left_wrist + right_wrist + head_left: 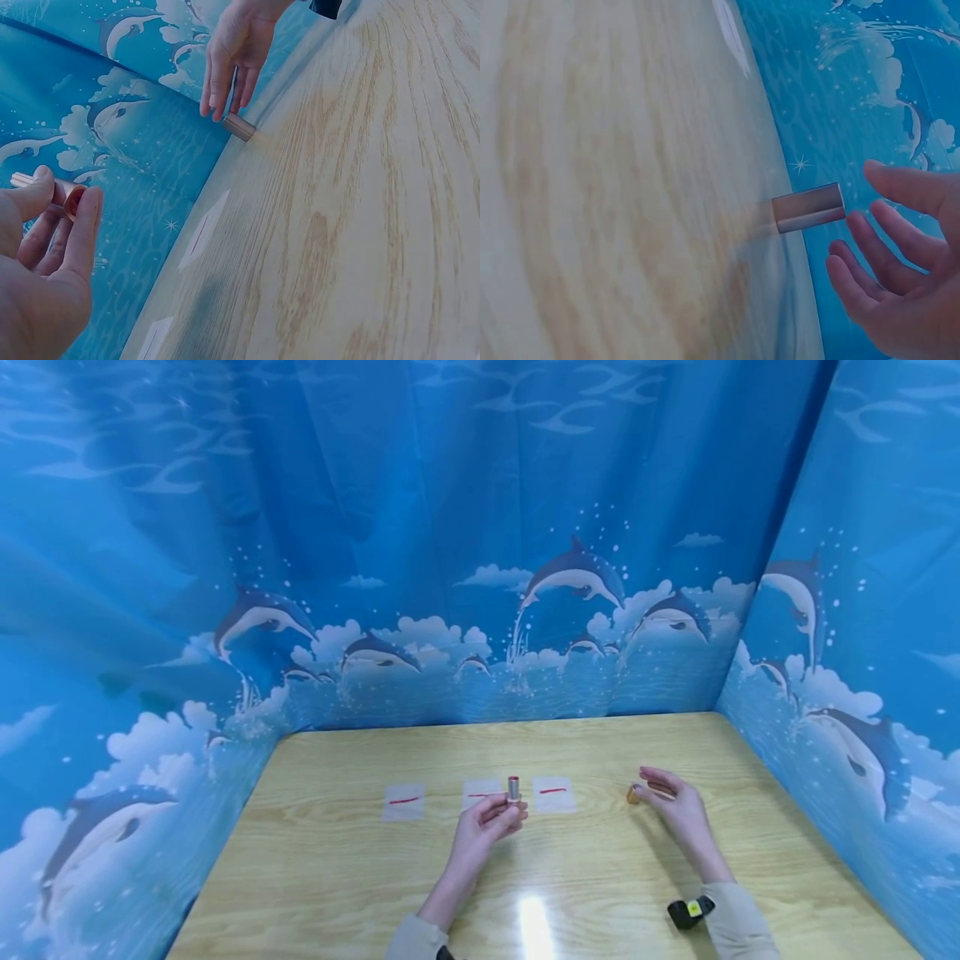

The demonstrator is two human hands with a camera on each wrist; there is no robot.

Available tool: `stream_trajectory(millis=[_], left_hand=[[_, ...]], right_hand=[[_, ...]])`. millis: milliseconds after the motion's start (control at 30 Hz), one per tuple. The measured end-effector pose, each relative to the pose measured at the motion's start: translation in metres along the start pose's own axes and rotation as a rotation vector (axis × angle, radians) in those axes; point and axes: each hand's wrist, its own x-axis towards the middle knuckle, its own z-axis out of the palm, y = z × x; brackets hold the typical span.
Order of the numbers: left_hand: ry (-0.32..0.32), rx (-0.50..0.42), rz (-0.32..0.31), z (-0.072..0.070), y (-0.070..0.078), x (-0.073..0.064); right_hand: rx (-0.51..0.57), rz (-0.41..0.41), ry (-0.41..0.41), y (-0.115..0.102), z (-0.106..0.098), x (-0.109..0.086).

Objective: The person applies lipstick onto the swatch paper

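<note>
My left hand (487,827) pinches a metallic lipstick (513,789) between thumb and fingers, above the table and near the middle paper. In the left wrist view the lipstick (69,196) looks rose gold, with red at its open end. Off to the right, a rose-gold lipstick cap (633,794) stands upright on the wood. Close beside that cap (808,208) is my right hand (900,262), its fingers loosely bent and spread, holding nothing. A small gap shows between the fingertips and the cap in the right wrist view.
Three white paper pieces lie in a row on the wooden table (337,860): left (403,812), middle (480,786) and right (555,805), each with a red streak. A blue dolphin-print curtain (450,527) borders the table's back and sides.
</note>
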Motion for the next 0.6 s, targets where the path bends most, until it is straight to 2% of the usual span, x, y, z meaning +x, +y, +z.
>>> stream_trajectory(millis=[200,400,600], left_hand=[[0.0,0.003,-0.009,-0.001,0.001,0.0],[0.01,0.007,-0.016,-0.001,0.0,0.0],[0.01,0.007,-0.014,0.0,-0.001,0.001]], right_hand=[[-0.017,0.008,-0.017,0.009,0.001,0.005],[0.032,0.016,-0.056,0.012,0.002,0.008],[-0.052,0.012,-0.081,0.015,0.003,0.012]])
